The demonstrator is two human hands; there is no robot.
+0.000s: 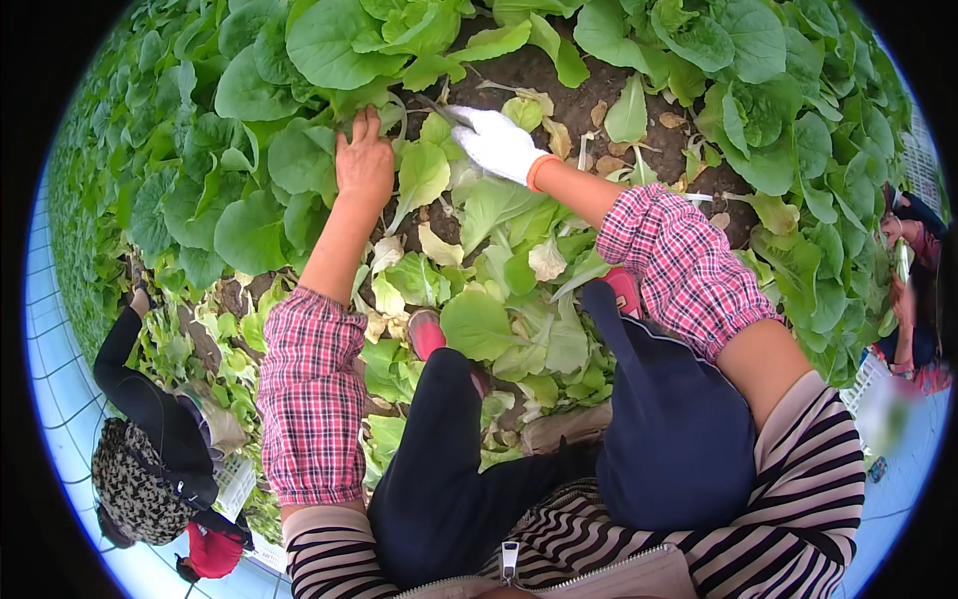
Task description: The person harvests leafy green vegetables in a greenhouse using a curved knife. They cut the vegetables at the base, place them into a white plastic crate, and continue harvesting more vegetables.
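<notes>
My bare left hand (pixel 364 156) presses against the base of a leafy green plant (pixel 329 56), its fingers pointing away from me. The thumb and the fingertips' hold are hidden among leaves. In a white knit glove with an orange cuff, my right hand (pixel 498 144) is closed around a tool. A thin dark blade, apparently a knife (pixel 436 109), sticks out of it toward the plant's stem. Between and below both hands lie loose pale-green leaves (pixel 479 206) and withered yellow ones (pixel 440 245) on brown soil (pixel 591 97).
Dense leafy plants stand ahead, left and right (pixel 756 142). My shoes (pixel 426 335) rest among cut leaves between my knees. A person in black (pixel 150 389) bends at the left, near a white crate (pixel 236 483). Another person (pixel 909 284) holds greens at the right edge.
</notes>
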